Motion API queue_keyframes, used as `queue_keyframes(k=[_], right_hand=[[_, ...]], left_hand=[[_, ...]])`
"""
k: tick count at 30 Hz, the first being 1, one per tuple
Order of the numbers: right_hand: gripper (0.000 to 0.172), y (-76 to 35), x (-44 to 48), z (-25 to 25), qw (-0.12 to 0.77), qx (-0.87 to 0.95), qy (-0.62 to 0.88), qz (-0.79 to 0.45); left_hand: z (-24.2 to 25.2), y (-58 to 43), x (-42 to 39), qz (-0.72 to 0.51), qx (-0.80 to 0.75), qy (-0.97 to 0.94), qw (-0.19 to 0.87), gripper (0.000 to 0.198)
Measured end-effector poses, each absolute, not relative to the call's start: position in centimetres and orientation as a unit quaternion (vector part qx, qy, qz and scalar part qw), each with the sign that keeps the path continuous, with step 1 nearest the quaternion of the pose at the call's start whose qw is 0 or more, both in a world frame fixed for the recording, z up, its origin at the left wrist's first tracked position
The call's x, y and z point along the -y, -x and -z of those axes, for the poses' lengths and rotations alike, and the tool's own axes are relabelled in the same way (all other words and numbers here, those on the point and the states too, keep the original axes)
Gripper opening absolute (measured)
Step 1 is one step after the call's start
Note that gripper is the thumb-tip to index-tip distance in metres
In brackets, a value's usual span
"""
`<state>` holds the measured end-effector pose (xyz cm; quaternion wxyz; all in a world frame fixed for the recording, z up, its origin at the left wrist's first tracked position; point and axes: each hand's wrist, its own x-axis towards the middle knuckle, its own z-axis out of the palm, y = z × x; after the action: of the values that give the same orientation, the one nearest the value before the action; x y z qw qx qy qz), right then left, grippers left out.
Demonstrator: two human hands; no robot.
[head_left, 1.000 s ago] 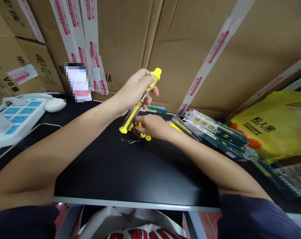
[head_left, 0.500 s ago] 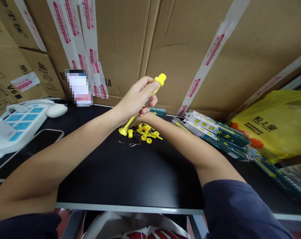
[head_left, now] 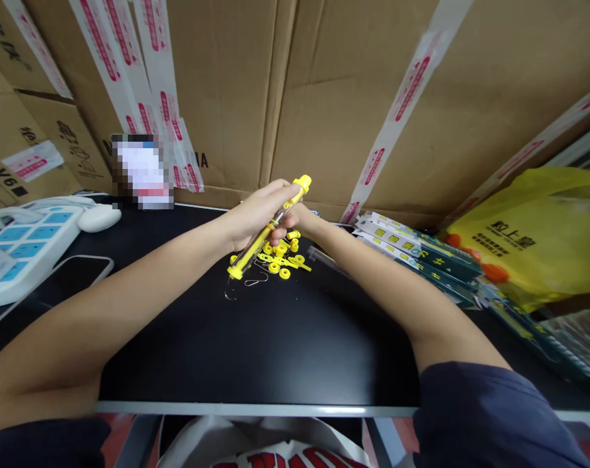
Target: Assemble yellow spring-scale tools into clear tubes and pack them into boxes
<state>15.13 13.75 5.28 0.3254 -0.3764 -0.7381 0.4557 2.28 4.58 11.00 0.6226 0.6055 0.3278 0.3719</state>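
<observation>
The clear tube with yellow ends (head_left: 268,229) sits at the centre of the frame, tilted, its lower cap just above the black table (head_left: 256,338). It looks light, stiff and smooth, so probably slippery; the barrel's upper half seems the safest place to hold. The left hand (head_left: 256,214) clasps it there. The right hand (head_left: 302,218) lies mostly hidden behind it, so I cannot tell its grip. Below them lie small yellow parts (head_left: 282,257) and wire clips (head_left: 253,281).
</observation>
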Motion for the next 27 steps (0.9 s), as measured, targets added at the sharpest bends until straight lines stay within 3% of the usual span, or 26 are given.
queue_keyframes(k=[8,13,16,19,27], right_hand=[[0.021,-20.7,-8.6,-5.2,0.340,0.712,0.364,-0.495],[0.033,-22.9,-6.2,-4.4,0.370,0.698,0.368,-0.491],[0.033,-23.5,-5.6,-4.0,0.412,0.676,0.374,-0.484],[0.033,-23.4,-5.2,-4.4,0.442,0.663,0.365,-0.481],[0.036,-22.5,-3.8,-5.7,0.480,0.639,0.360,-0.481]], left_hand=[[-9.8,-2.4,-6.0,-0.396,-0.366,-0.554,0.635,0.021],[-6.7,-4.2,-5.4,-0.335,-0.400,-0.532,0.667,0.019],[-5.0,-5.1,-4.7,-0.361,-0.415,-0.535,0.641,0.014],[-4.0,-5.6,-4.2,-0.383,-0.440,-0.550,0.597,0.021],[-3.8,-6.0,-3.3,-0.315,-0.372,-0.606,0.628,0.027]])
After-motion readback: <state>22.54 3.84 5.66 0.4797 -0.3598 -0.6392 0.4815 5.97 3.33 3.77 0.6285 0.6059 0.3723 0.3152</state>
